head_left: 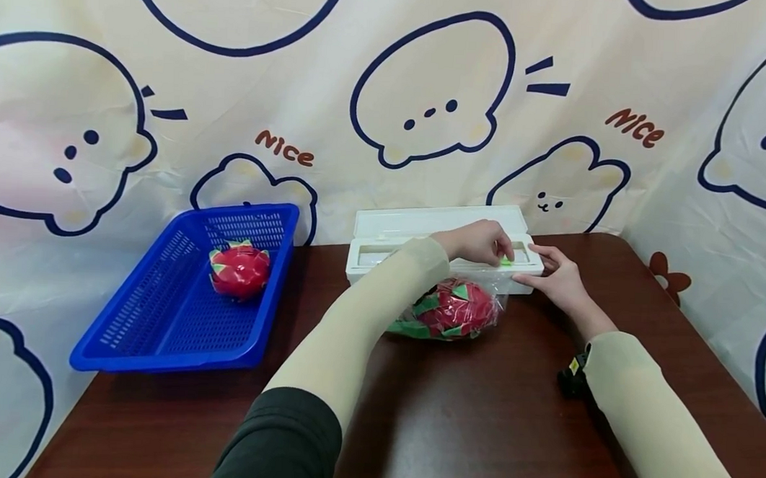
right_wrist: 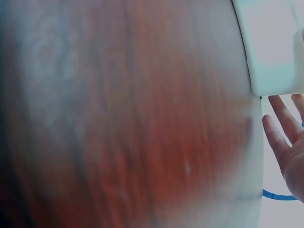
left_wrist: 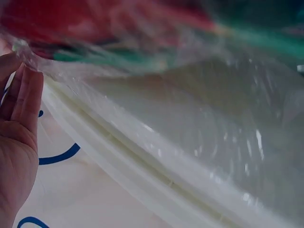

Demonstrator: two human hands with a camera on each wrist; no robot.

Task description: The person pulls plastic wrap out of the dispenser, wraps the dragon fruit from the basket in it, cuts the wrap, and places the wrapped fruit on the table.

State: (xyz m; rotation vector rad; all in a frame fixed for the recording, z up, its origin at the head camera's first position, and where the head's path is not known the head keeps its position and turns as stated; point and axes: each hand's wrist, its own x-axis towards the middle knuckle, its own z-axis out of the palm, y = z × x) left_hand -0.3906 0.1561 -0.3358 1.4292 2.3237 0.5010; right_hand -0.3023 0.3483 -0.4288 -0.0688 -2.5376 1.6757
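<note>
Pale cloth (head_left: pixel 425 187) printed with navy animal outlines and the word "Nice" hangs beyond the fingers of both hands, behind a dark brown desk (head_left: pixel 477 424). Over a long white box (head_left: pixel 357 271), the left hand (head_left: pixel 482 242) bends its fingers down and pinches a small green tab (head_left: pixel 507 261) near the box's right end. The open lid (head_left: pixel 439 222) stands just behind those fingers and stretches to their left. Near them on the right, the right hand (head_left: pixel 559 278) has its fingers spread and fairly straight, the thumb apart on the near side, touching the box's right end. Clear film (head_left: pixel 485 276) comes off the box on the near side of the left fingers and covers a red dragon fruit (head_left: pixel 462 309) with green scales, which lies on the desk nearer the person than those fingers and slightly to their left. Well to the left of both hands' fingers sits a blue basket (head_left: pixel 171 365) with a second fruit (head_left: pixel 241 270) inside. Black straps (head_left: pixel 573 377) show at the right wrist, behind the fingers.
</note>
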